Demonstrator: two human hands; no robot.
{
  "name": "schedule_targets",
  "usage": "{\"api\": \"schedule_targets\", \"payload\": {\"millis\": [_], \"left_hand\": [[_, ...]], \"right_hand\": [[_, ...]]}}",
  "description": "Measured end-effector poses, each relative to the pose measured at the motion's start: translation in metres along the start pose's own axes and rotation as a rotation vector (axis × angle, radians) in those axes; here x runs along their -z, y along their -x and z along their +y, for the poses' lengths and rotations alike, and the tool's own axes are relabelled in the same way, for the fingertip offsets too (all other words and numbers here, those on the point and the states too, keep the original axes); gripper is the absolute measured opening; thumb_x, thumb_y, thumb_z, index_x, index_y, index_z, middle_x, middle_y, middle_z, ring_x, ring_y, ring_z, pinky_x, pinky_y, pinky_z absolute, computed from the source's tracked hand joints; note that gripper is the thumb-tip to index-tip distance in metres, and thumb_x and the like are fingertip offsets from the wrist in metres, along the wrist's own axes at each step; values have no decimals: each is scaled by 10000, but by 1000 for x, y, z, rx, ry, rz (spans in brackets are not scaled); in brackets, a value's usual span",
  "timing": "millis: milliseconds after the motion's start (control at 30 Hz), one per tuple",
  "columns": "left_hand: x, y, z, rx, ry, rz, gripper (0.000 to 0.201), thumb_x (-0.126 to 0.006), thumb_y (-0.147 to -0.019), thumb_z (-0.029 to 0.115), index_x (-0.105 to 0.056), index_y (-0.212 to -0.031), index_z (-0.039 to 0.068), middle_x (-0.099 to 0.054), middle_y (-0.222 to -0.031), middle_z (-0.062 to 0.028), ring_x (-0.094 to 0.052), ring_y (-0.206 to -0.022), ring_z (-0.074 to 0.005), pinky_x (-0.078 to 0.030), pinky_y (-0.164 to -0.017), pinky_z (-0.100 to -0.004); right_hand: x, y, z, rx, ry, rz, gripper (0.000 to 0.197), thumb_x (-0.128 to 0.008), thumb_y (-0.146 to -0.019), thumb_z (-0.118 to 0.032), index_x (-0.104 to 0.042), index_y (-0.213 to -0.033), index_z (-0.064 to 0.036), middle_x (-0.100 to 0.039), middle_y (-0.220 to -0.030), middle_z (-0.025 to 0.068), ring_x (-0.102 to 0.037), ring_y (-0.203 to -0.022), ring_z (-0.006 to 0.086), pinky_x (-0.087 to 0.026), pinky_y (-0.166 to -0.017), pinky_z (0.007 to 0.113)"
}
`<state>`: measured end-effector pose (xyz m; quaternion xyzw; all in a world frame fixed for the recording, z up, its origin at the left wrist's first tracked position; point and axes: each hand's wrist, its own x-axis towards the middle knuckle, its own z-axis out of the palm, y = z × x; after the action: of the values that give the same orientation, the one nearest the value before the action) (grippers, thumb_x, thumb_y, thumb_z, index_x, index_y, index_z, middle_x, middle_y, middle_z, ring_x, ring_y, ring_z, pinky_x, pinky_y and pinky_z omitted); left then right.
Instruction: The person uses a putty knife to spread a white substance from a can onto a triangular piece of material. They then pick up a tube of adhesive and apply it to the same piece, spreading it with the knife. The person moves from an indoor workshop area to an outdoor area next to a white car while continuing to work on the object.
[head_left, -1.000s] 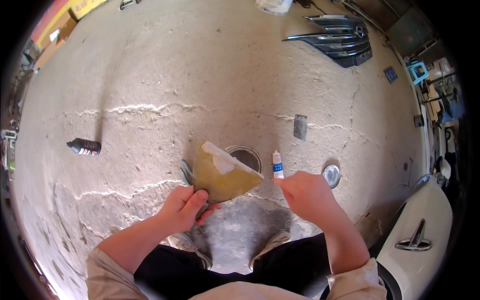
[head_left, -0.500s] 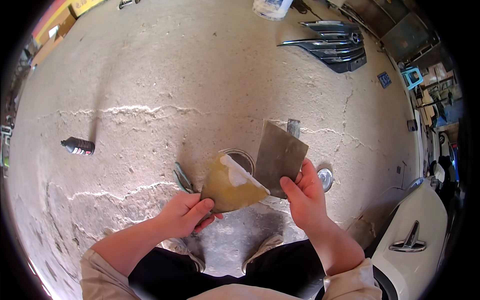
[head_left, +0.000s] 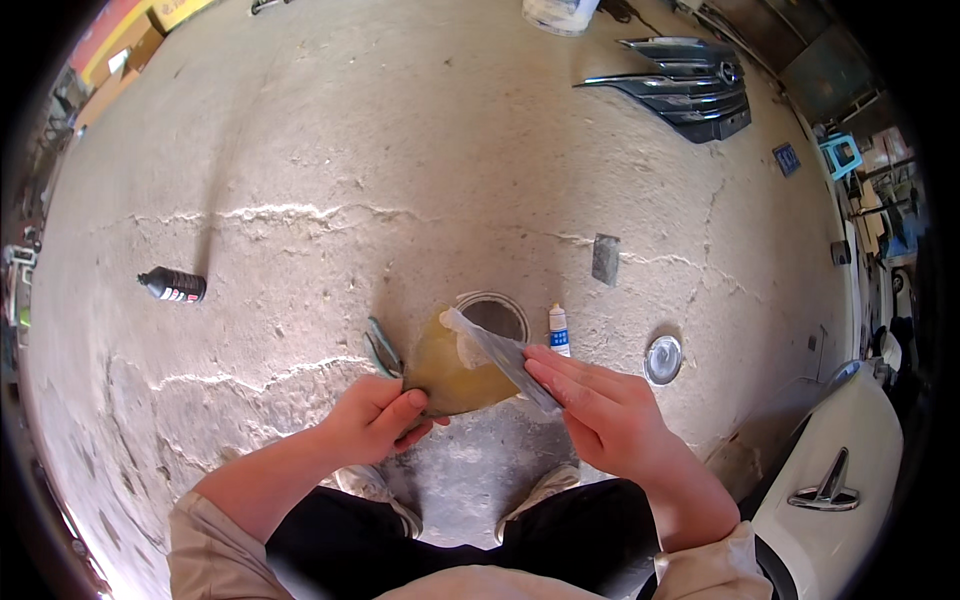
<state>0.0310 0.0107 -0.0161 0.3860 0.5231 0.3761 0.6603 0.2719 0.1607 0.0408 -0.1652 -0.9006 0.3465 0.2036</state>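
My left hand [head_left: 372, 418] is closed on the lower left of a yellowish-brown, fan-shaped putty spreader [head_left: 435, 372], thumb on top. White putty [head_left: 470, 352] lies along its upper right part. In my right hand [head_left: 612, 418] is a thin grey rectangular scraper [head_left: 522, 372], tilted steeply, its edge along the putty side of the spreader. My right fingers lie extended against its back. Just beyond, partly covered by both tools, an open round tin [head_left: 523, 318] stands on the floor. Whether the scraper's whole edge touches cannot be seen.
Around the tin lie green-handled pliers [head_left: 378, 350], a white tube [head_left: 558, 332], a round lid [head_left: 663, 360] and a grey metal plate [head_left: 606, 259]. Farther off are a black bottle [head_left: 173, 285], a car grille [head_left: 690, 92] and a bucket [head_left: 562, 14]. A white car [head_left: 835, 525] stands close at right.
My right hand has turned the scraper from flat-facing to steeply tilted and brought it over the spreader's putty. The white tube has come into view. My left hand keeps its grip.
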Motion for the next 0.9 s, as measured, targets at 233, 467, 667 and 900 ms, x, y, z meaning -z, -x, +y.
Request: {"api": "schedule_targets", "payload": {"millis": [233, 467, 667, 900], "left_hand": [[-2, 4, 3, -46, 228, 175, 526, -390, -994, 456, -651, -957, 0, -545, -612, -22, -474, -498, -80, -370, -484, -226], [-2, -1, 11, 9, 12, -55, 480, -395, -1006, 407, -641, -957, -2, -532, -605, 13, -451, -490, -60, -369, -486, -225], [-8, -1, 8, 102, 97, -80, 469, -387, -1012, 387, -624, -909, -4, -520, -598, 0, -451, -491, -65, -376, -486, -225], [1, 4, 19, 72, 368, 97, 511, -362, -1008, 432, -620, -947, -5, -538, -609, -43, -470, -480, -98, -379, -471, -230]], "right_hand": [[-8, 8, 14, -316, 11, -349, 422, -550, -775, 82, -590, -1183, -16, -653, -1026, 195, -659, -901, 329, -534, -771, 368], [-5, 14, 25, -545, -868, 365, 330, -512, -897, 59, -550, -1221, 17, -644, -1050, 42, -583, -964, 104, -450, -831, 255], [-14, 14, 0, -467, -1075, 354, 301, -523, -876, 74, -569, -1170, 30, -634, -1038, 32, -560, -945, 96, -437, -830, 245], [-15, 18, 29, -776, -952, 143, 284, -496, -829, 33, -609, -1089, 20, -662, -948, 71, -607, -872, 127, -474, -784, 258]]}}
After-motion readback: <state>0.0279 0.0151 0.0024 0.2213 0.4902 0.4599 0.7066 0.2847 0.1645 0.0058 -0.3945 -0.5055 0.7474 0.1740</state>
